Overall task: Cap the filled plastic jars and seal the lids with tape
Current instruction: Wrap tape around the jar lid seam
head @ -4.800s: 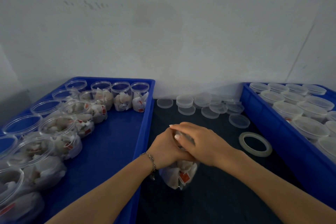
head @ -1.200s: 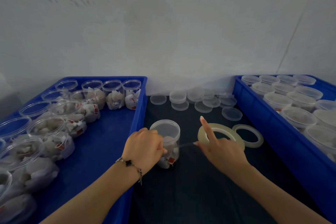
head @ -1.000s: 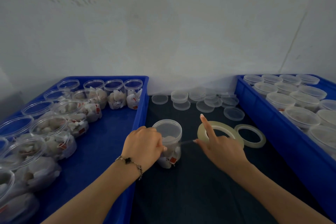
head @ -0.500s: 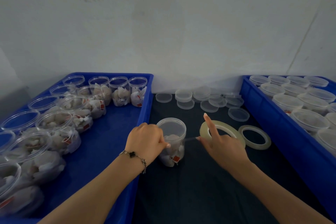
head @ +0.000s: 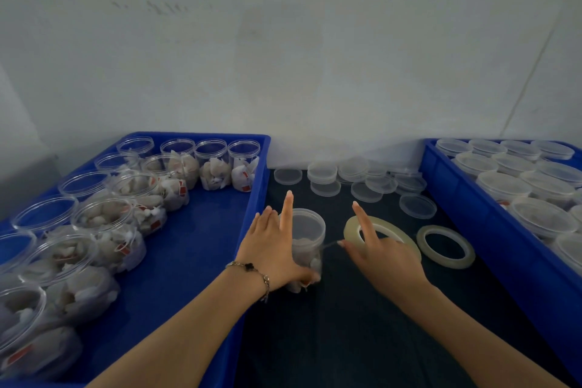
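Note:
A capped clear jar (head: 310, 225) with white packets inside stands on the dark table between my hands. My left hand (head: 271, 250) presses flat against the jar's left side, fingers straight and pointing up, thumb low at its front. My right hand (head: 385, 258) grips a roll of clear tape (head: 392, 230) just right of the jar, with the index finger raised straight. A thin strip of tape (head: 329, 244) runs from the roll to the jar's side below the lid.
A second tape roll (head: 445, 247) lies flat to the right. Several loose lids (head: 365, 181) sit by the wall. The left blue crate (head: 252, 189) holds open filled jars (head: 211, 165); the right blue crate (head: 466, 224) holds capped jars (head: 504, 184).
My left hand has gone from curled round the jar to flat with straight fingers against its side. The right hand still holds the tape roll with the strip stretched to the jar.

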{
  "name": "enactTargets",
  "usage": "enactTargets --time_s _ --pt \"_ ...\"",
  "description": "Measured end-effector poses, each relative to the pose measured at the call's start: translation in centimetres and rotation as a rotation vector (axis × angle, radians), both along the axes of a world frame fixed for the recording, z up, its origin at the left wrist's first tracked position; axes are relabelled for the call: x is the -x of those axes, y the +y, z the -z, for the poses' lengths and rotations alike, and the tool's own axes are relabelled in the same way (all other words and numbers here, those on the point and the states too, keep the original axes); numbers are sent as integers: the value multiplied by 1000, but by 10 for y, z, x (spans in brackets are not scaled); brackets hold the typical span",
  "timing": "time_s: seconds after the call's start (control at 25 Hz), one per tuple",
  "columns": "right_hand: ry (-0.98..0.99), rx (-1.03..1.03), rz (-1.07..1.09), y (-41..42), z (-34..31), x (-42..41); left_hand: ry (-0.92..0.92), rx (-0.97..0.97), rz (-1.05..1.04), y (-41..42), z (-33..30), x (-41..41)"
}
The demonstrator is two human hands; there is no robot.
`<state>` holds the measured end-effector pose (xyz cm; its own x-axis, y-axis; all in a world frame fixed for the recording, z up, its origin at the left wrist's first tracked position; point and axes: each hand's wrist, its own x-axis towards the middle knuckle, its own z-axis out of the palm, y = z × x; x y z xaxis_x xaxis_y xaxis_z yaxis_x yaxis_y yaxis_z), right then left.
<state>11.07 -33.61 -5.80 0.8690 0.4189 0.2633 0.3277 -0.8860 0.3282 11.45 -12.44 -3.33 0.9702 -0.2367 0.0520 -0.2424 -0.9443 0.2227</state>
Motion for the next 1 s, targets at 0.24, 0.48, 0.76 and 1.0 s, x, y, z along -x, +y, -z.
enactTargets --time_s 0.24,0.48,0.76,1.0 --pt "200 -455 182 -3 -18 12 70 492 -127 -3 -9 -3" --pt "132 -441 153 -4 -60 25 223 861 41 12 -33 12" --pt "183 -463 147 6 -73 20 286 1156 55 10 -41 21" --pt "283 -576 127 24 -72 13 362 1352 155 5 -42 28"
